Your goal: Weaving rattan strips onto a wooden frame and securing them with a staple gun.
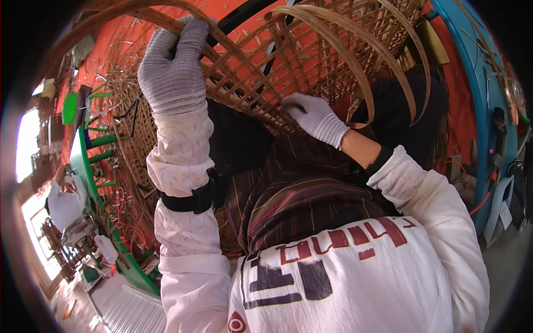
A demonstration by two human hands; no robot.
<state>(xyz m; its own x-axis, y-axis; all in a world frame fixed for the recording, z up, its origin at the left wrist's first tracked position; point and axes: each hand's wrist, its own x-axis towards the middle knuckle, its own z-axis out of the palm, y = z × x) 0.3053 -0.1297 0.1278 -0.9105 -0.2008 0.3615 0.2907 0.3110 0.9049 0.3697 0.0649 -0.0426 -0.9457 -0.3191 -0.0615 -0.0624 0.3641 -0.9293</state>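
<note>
A large open-weave basket [344, 50] of brown cane strips lies across my lap, with several long loose strips [383, 50] arching up from its right side. My left hand [175, 66], in a grey knit glove, is raised at the upper left. Its fingers are closed around a thick curved cane strip [127, 10] at the basket's edge. Near the middle, my right hand [316, 116], in a pale striped glove, is closed at the lattice's near side. Its fingertips press on the weave and are partly hidden. A dark striped cloth [311, 188] covers my lap.
Cane scraps [127, 100] litter the red floor on the left, beside a green frame [91, 166]. A blue table edge [472, 89] runs along the right, with tools on it. At the far left, a person in white [64, 205] is near bright windows.
</note>
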